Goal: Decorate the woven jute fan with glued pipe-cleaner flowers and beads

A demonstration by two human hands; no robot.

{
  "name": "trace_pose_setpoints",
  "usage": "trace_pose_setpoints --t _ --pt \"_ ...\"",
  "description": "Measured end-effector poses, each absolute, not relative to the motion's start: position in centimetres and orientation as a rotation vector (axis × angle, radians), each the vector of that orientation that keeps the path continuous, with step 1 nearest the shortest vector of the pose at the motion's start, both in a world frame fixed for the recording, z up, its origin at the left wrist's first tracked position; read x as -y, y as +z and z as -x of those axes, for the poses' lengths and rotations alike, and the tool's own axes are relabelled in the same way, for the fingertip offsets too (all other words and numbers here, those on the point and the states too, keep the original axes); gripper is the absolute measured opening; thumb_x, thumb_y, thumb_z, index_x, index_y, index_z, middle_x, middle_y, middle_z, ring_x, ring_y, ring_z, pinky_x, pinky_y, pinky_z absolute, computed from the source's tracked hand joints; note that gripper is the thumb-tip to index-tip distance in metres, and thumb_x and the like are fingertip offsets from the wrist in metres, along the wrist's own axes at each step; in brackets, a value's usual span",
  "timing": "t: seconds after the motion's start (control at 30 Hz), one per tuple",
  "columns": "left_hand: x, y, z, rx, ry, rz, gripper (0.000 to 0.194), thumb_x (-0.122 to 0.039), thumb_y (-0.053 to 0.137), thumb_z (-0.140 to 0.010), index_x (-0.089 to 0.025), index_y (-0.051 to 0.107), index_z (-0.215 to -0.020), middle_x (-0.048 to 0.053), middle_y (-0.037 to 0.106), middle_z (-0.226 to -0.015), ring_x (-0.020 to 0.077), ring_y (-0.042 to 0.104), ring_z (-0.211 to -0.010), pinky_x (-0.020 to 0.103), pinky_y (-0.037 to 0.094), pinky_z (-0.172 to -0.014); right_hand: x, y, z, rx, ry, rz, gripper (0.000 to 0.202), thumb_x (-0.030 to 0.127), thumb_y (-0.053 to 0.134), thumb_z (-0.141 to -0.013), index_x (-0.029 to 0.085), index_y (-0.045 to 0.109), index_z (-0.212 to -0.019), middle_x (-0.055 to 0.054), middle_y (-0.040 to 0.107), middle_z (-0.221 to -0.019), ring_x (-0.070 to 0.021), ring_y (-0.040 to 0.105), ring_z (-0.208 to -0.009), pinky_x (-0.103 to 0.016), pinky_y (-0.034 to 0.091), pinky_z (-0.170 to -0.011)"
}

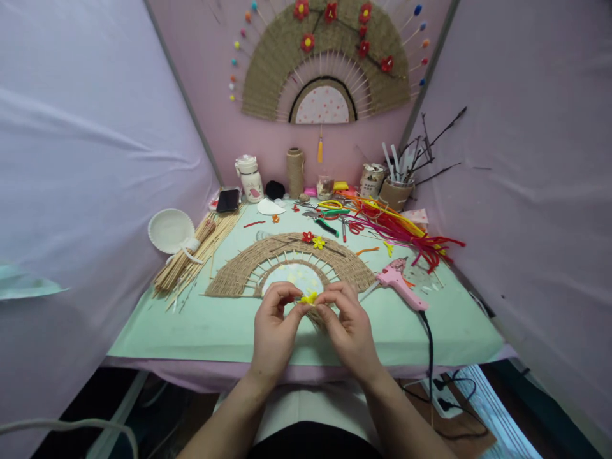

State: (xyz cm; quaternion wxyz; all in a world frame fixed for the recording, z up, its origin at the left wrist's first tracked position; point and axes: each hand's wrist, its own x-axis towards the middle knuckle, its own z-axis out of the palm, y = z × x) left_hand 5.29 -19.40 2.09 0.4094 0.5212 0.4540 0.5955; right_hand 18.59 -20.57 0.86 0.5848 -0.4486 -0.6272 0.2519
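Note:
Between the fingertips of both hands is a small yellow pipe-cleaner flower (310,298). My left hand (281,319) pinches its left side, and my right hand (345,319) pinches the right side. Just beyond them, a woven twine fan (234,271) lies flat on the table, its white half-round centre (287,275) partly covered by my fingers. A red flower (308,236) and a yellow flower (319,242) sit on a thin twig along the fan's upper part.
A pink glue gun (401,287) lies at the right, its cord dropping over the table edge. Fuzzy pipe cleaners (406,233) are piled behind it. Pliers (325,223) rest beyond the fan. Bundled sticks (184,261) and a white bowl (171,231) are at left.

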Motion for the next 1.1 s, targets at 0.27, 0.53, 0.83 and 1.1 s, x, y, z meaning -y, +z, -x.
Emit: trace_pose_setpoints --t 0.27,0.53,0.83,1.1 --pt "19.4 2.0 -5.0 -1.151 1.454 -1.358 0.014 -0.016 0.075 -0.072 -0.02 0.064 -0.079 0.001 0.059 -0.086 0.0165 0.056 -0.087 0.027 0.045 -0.08 20.6 0.8 -18.5 1.383 0.842 1.037 0.013 0.022 0.058 -0.089 0.023 0.064 -0.078 -0.004 0.056 -0.087 -0.0211 0.054 -0.089 -0.034 0.043 -0.081" --pt "19.9 0.9 -5.3 -1.145 1.455 -1.344 0.014 -0.021 0.074 -0.076 -0.021 0.069 -0.089 0.004 0.063 -0.095 0.019 0.059 -0.095 0.031 0.046 -0.089 20.1 0.1 -18.7 1.297 0.714 1.091 0.012 0.021 0.056 -0.092 0.023 0.063 -0.082 -0.003 0.058 -0.09 -0.0211 0.055 -0.093 -0.035 0.041 -0.085" --pt "20.0 0.9 -5.6 -1.146 1.536 -1.373 0.012 -0.022 0.075 -0.076 -0.021 0.07 -0.087 0.005 0.064 -0.092 0.0208 0.059 -0.094 0.033 0.047 -0.088 20.4 0.1 -18.3 1.465 0.456 1.118 0.014 0.016 0.053 -0.093 0.024 0.064 -0.089 -0.004 0.057 -0.091 -0.0224 0.052 -0.094 -0.038 0.04 -0.085" --pt "20.3 0.8 -5.2 -1.198 1.598 -1.646 0.012 -0.016 0.071 -0.078 -0.025 0.069 -0.086 0.004 0.066 -0.089 0.0207 0.06 -0.091 0.035 0.046 -0.088 20.5 0.1 -18.3 1.545 0.353 1.098 0.016 0.014 0.052 -0.093 0.024 0.064 -0.092 -0.005 0.058 -0.092 -0.0228 0.052 -0.093 -0.039 0.04 -0.083"
